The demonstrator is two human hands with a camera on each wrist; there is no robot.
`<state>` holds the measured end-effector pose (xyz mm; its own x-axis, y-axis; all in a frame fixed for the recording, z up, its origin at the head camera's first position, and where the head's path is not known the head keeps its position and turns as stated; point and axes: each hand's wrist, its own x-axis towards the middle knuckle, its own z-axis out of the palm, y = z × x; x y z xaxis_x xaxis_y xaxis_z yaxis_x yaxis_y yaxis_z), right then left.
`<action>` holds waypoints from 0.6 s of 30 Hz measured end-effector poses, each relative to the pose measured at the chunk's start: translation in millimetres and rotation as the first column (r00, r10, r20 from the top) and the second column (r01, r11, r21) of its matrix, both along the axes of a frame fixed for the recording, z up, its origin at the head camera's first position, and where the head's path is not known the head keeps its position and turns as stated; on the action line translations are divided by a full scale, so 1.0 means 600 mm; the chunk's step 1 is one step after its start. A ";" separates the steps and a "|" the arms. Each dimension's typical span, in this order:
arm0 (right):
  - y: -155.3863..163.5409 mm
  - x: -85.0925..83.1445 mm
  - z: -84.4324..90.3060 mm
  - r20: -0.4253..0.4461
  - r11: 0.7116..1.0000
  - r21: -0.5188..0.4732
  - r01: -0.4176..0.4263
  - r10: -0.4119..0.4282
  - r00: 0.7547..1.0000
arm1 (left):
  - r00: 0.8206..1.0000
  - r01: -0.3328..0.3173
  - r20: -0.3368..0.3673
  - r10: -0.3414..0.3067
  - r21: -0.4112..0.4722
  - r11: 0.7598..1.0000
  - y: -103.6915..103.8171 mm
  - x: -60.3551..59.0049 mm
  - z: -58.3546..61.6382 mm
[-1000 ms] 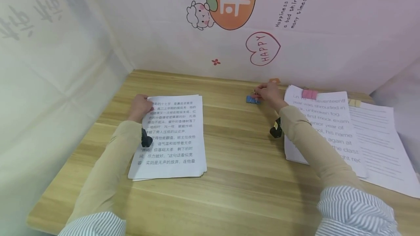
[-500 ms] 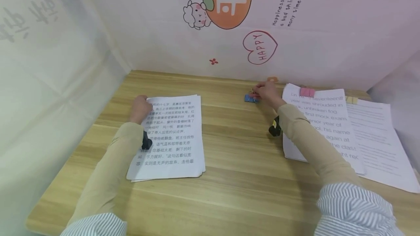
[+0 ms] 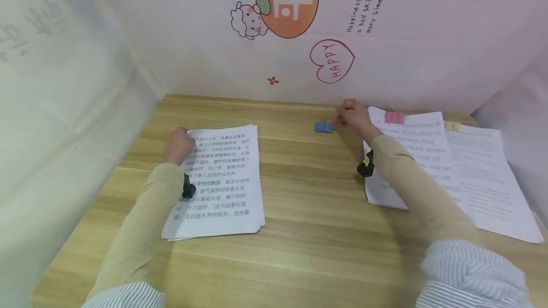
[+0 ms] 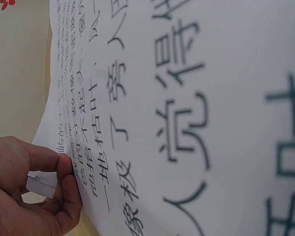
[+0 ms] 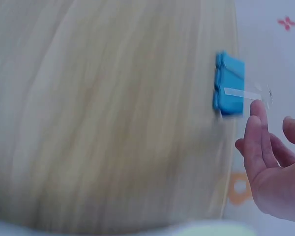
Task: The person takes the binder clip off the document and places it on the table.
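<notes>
A stack of printed sheets (image 3: 218,179) lies on the wooden desk (image 3: 308,213) at the left. My left hand (image 3: 177,144) pinches its far left corner; in the left wrist view the thumb (image 4: 66,172) presses on top of the paper stack (image 4: 187,98) and the fingers curl under it. A blue binder clip (image 3: 323,127) lies near the back of the desk. My right hand (image 3: 353,115) is just right of it with relaxed fingers (image 5: 258,142). They end a little short of the blue clip (image 5: 229,83) and its wire handle, and hold nothing.
Two more paper stacks lie at the right, one with a pink clip (image 3: 394,117) and one with a yellow clip (image 3: 451,126). An orange clip (image 3: 348,102) sits by the back wall behind my right hand. Printed curtains close the desk on the left and back.
My right hand has drawn slightly right, off the blue clip, which now lies alone on the desk. My left hand keeps its pinch on the stack's corner.
</notes>
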<state>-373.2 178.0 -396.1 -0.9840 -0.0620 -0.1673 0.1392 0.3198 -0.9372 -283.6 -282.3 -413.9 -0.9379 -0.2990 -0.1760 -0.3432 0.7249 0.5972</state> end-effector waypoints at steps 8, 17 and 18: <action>0.116 0.012 0.005 -0.056 0.987 0.121 0.110 -0.104 0.993 | 1.000 -0.005 -0.030 0.005 0.007 1.000 -0.014 0.006 -0.006; 0.256 0.051 0.009 0.017 0.916 0.296 0.269 -0.287 0.958 | 1.000 -0.018 -0.018 0.018 -0.011 1.000 -0.017 0.014 -0.004; 0.269 0.057 0.010 0.024 0.911 0.296 0.286 -0.307 0.952 | 1.000 -0.016 -0.015 0.016 -0.012 1.000 -0.016 0.015 -0.003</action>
<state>-339.3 339.1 -390.1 -0.9352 0.2911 -0.2017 0.3295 0.5061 -0.7971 -274.6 -291.9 -415.5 -0.9354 -0.3161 -0.1582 -0.3460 0.7267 0.5934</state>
